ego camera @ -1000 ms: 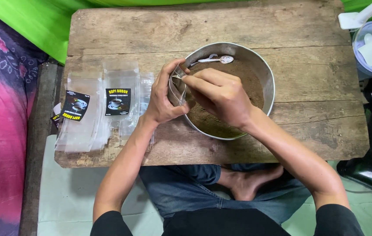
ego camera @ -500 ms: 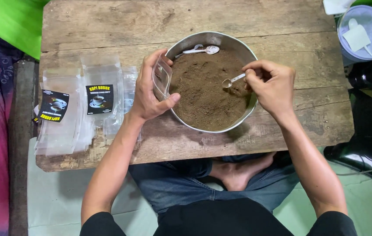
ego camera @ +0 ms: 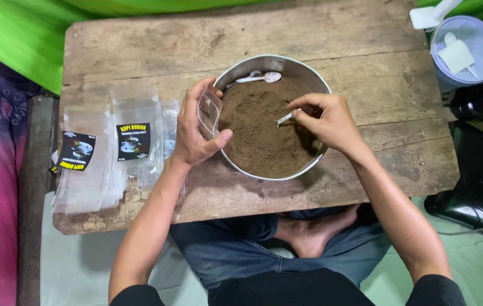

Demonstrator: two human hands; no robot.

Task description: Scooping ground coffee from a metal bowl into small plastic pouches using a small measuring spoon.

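Powder (ego camera: 261, 133), brown and fine, fills the metal bowl (ego camera: 309, 76). At bowl's left rim, left hand (ego camera: 193, 133) holds a clear pouch (ego camera: 208, 110) open to receive it; right hand (ego camera: 326, 122) pinches a small spoon (ego camera: 284, 118) above the powder.

The low brown table (ego camera: 139, 51) is bare, rough wood, cracked and worn along its edges. The round silver bowl (ego camera: 309, 76) is dull metal, filled with matt, grainy brown powder (ego camera: 261, 130). Near the table's left edge lie glossy clear plastic pouches (ego camera: 91, 175) (black labels, slightly shiny). The small white spoon (ego camera: 261, 77) looks like smooth plastic.
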